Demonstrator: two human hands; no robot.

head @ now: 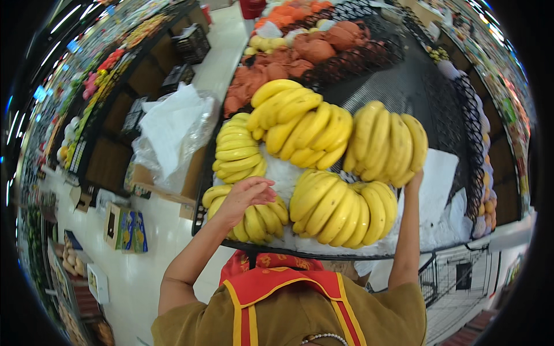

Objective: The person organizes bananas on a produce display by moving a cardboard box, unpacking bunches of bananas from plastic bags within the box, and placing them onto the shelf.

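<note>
Several bunches of yellow bananas lie on a display stand lined with white foam sheet (281, 173). My left hand (253, 192) hovers with bent fingers over the near-left banana bunch (259, 220) and seems to hold nothing. At the right, my right hand (413, 179) touches the lower right edge of a large banana bunch (383, 142); its fingers are mostly hidden by the fruit, so its grip cannot be told. Between the hands, nearest me, sits a curved banana bunch (342, 209). Further bunches lie at the left (238, 149) and at the back middle (303, 125).
Beyond the bananas are red-netted fruit (311, 47) and a black mesh divider (355, 58). An open cardboard box (192, 177) with plastic and white sheets (171, 125) stands left of the stand. A wire cart (458, 277) is at lower right. A person in red (252, 8) stands far off.
</note>
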